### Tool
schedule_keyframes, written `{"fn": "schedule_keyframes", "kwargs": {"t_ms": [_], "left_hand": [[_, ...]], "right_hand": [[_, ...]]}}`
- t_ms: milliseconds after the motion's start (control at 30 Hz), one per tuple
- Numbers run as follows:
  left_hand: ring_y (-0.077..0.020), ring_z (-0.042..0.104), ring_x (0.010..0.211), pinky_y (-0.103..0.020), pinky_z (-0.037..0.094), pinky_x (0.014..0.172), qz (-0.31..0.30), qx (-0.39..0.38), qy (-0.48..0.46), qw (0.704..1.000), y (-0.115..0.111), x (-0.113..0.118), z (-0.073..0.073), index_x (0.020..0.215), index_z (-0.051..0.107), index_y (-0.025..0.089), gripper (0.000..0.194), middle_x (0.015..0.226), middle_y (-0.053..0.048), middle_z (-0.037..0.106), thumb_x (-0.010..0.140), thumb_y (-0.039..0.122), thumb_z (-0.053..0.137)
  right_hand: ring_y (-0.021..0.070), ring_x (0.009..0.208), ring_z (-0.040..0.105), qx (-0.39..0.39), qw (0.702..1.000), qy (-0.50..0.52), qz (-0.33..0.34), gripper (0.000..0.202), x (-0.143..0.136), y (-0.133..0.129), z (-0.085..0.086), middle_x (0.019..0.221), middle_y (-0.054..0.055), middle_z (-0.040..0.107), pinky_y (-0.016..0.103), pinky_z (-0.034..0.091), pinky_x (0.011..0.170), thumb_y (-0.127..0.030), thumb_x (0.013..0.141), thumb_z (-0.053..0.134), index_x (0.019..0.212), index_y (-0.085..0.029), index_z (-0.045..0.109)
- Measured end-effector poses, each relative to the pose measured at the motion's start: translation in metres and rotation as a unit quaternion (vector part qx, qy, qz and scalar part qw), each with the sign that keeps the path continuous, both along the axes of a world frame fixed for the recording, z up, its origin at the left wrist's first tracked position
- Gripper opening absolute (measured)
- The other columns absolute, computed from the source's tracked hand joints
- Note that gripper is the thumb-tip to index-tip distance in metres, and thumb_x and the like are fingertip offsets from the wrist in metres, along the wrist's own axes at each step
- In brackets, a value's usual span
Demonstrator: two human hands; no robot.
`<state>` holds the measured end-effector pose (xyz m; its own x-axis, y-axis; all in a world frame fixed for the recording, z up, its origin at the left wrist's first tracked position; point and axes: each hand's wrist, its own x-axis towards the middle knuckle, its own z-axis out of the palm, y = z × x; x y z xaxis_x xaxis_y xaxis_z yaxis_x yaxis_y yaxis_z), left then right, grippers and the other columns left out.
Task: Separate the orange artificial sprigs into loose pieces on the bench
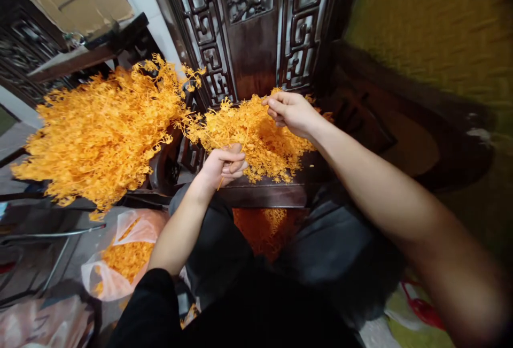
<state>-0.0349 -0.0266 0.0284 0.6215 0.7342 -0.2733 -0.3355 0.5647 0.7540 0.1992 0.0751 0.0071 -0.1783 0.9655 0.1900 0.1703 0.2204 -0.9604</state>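
Note:
A heap of orange plastic sprigs [276,150], branched with small curly tips, lies on a dark wooden seat in front of me. My left hand [226,165] is closed at the heap's near left side, pinching a thin orange stem [219,183] whose end pokes out below the fingers. Over the heap's far right part, my right hand [292,111] is closed with thumb and forefinger together. Whatever is between those fingertips is too small to make out against the orange behind. The two hands are apart.
A bigger orange pile [100,129] stands to the left. Below it, a translucent plastic bag [108,278] holds more orange pieces. A carved wooden backrest [256,54] rises behind the heap. An orange-red container [256,230] shows between my knees.

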Motion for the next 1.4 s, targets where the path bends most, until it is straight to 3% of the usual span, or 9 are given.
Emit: {"fn": "schedule_keyframes", "kwargs": {"t_ms": [167,300,433,767,967,1133,1233,1333,1400], "left_hand": [[-0.0048,0.023,0.038,-0.014,0.011,0.036,-0.02,0.01,-0.007,1.0,-0.002,0.002,-0.001,0.057,0.029,0.019,0.046,0.04,0.004,0.034,0.077,0.01,0.069],[-0.004,0.022,0.038,-0.013,0.012,0.036,-0.017,0.01,0.0,1.0,-0.003,0.006,-0.001,0.056,0.034,0.018,0.043,0.039,0.005,0.032,0.078,0.011,0.07],[-0.0035,0.02,0.036,-0.014,0.012,0.035,-0.022,0.0,0.006,1.0,-0.004,0.009,-0.003,0.054,0.036,0.018,0.04,0.038,0.005,0.03,0.077,0.008,0.067],[-0.0037,0.02,0.033,-0.014,0.009,0.034,0.001,-0.075,0.03,0.997,0.003,0.015,-0.001,0.053,0.025,0.019,0.044,0.038,0.006,0.025,0.069,0.0,0.061],[-0.0041,0.022,0.033,-0.013,0.012,0.033,0.006,-0.033,0.018,0.999,-0.002,-0.004,-0.003,0.05,0.025,0.019,0.046,0.036,0.004,0.029,0.068,0.001,0.063],[-0.0037,0.023,0.032,-0.013,0.013,0.032,-0.012,-0.015,0.058,0.998,0.003,0.004,-0.006,0.052,0.029,0.02,0.044,0.036,0.006,0.032,0.069,0.002,0.065],[-0.0028,0.022,0.032,-0.013,0.013,0.032,-0.018,0.006,0.083,0.996,0.001,0.012,-0.01,0.054,0.033,0.02,0.042,0.038,0.006,0.036,0.069,0.004,0.069],[-0.0022,0.022,0.033,-0.013,0.014,0.033,-0.018,0.024,0.1,0.995,-0.001,0.016,-0.015,0.055,0.034,0.021,0.042,0.039,0.007,0.037,0.069,0.008,0.071],[-0.0021,0.021,0.033,-0.013,0.014,0.034,-0.017,0.028,0.104,0.994,-0.002,0.017,-0.017,0.056,0.034,0.021,0.042,0.039,0.007,0.036,0.069,0.009,0.072]], "right_hand": [[0.0319,0.137,0.053,0.169,0.969,-0.18,0.029,0.038,-0.013,-0.014,-0.002,0.143,0.014,0.063,0.054,0.036,0.12,-0.045,0.093,0.067,0.12,-0.02,0.076],[0.0235,0.101,0.069,0.101,0.984,-0.079,0.12,0.039,-0.034,-0.049,0.0,0.105,0.009,0.076,0.041,0.055,0.094,-0.053,0.099,0.056,0.102,-0.02,0.076],[0.015,0.058,0.059,0.01,0.987,-0.001,0.16,0.037,-0.035,-0.054,0.004,0.063,0.001,0.066,0.029,0.048,0.058,-0.055,0.086,0.073,0.081,-0.019,0.07],[0.0081,0.043,0.044,-0.059,0.991,0.054,0.107,0.039,-0.025,-0.014,-0.007,0.049,-0.001,0.056,0.025,0.034,0.043,-0.049,0.071,0.088,0.066,-0.014,0.069],[0.0064,0.047,0.046,-0.034,0.973,0.182,-0.141,0.013,0.034,0.021,-0.006,0.064,0.001,0.062,0.023,0.043,0.047,-0.022,0.08,0.08,0.078,-0.014,0.07],[0.02,0.071,0.068,-0.029,0.994,0.078,-0.074,0.034,0.047,0.022,-0.015,0.088,0.01,0.075,0.044,0.063,0.073,-0.028,0.077,0.082,0.108,-0.014,0.077],[0.0353,0.109,0.07,0.066,0.986,-0.12,-0.093,0.046,0.035,0.012,-0.013,0.117,0.018,0.073,0.06,0.054,0.104,-0.036,0.079,0.081,0.118,-0.012,0.076],[0.0382,0.139,0.053,0.184,0.952,-0.211,-0.126,0.057,0.02,-0.012,0.003,0.147,0.019,0.058,0.059,0.04,0.119,-0.043,0.091,0.069,0.14,-0.014,0.065],[0.0327,0.13,0.06,0.203,0.959,-0.171,-0.099,0.06,0.005,-0.036,0.015,0.145,0.015,0.06,0.051,0.05,0.109,-0.049,0.098,0.059,0.151,-0.021,0.055]]}}
